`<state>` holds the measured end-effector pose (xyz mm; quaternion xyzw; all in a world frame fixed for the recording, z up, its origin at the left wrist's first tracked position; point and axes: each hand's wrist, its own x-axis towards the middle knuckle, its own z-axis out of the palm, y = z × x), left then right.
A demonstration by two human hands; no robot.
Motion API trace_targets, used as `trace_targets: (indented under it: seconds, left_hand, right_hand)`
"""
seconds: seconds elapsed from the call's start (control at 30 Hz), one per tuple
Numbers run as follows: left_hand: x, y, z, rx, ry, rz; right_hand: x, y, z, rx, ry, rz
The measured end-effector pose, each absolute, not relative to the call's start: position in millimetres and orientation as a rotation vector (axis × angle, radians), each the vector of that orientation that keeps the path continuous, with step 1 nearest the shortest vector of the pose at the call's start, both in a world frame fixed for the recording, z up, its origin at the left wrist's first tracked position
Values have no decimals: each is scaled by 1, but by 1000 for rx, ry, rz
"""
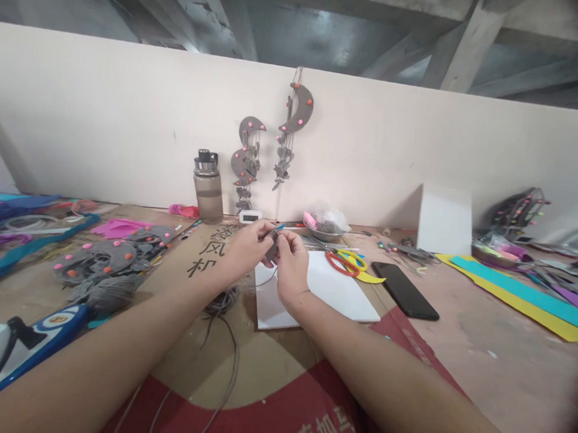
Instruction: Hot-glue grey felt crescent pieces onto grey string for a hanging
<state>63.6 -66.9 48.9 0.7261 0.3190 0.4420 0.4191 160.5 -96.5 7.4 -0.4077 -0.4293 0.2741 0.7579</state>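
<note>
Both hands meet above a white board (330, 292) in the middle of the table. My left hand (251, 245) pinches a small grey felt piece (273, 247). Fingertips of my right hand (292, 269) are closed on the same piece from the right; its exact shape is mostly hidden. A bit of blue shows at the left fingertips, too small to name. Thin grey cord hangs by the hands, and a loose bundle of grey cord (224, 301) lies below my left wrist. Scissors with red and yellow handles (348, 263) rest on the board's far edge.
A black phone (405, 290) lies right of the board. Grey felt pieces with coloured pom-poms (112, 257) and a blue-and-white iron (27, 350) are at left. A bottle (208, 191) stands by the wall, near hanging felt moons (299, 108). Coloured sheets (525, 296) lie right.
</note>
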Motion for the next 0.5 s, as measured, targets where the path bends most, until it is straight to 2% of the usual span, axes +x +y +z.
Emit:
trace_targets:
  seconds: [0.2,0.37,0.5]
  left_hand:
    - [64,-60,44,1790,791,1184]
    - [66,-73,41,2027,977,1353]
    - [68,-79,38,2023,776,1315]
  right_hand:
    - [160,-96,8,-802,-869,722]
    - [167,-92,8,-833,-893,594]
    - [170,-90,8,-874,-886,526]
